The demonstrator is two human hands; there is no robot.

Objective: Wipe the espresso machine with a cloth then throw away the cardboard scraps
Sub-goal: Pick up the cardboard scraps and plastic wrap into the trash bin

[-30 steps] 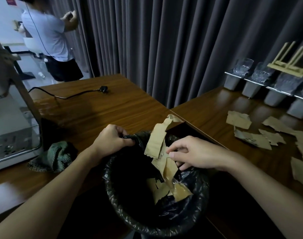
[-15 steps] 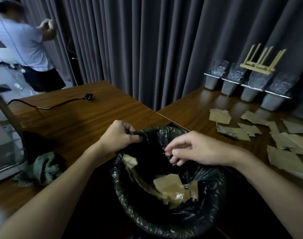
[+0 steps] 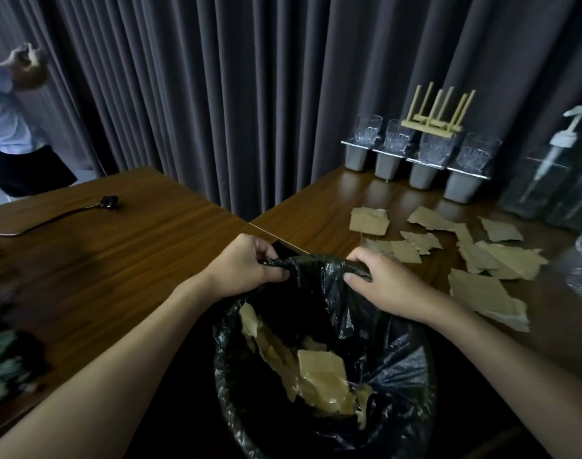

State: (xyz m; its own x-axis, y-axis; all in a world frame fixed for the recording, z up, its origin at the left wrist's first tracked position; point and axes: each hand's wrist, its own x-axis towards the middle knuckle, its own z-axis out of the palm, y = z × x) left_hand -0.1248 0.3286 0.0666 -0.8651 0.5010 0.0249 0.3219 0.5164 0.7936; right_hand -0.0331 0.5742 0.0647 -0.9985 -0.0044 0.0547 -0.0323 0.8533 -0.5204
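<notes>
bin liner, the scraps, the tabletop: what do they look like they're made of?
The bin liner looks like thin black plastic film, glossy: it crinkles and catches highlights. The scraps look like tan cardboard, matte, with ragged torn edges; corrugation cannot be made out. The tabletop shows brown wood grain with a semi-gloss sheen; solid wood, veneer or laminate cannot be told.

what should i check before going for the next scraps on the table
1. Bag mouth open: ok, the left hand and right hand both grip the far rim of the black bag.
2. Bag contents: ok, cardboard pieces lie inside it.
3. A hand free to pick: not ok, both hold the rim.
4. Table cleared: not ok, many scraps lie on the right table.
5. Bottles apart from the pile: cannot tell, the pump bottle stands close behind it and that side is blurred.
</notes>
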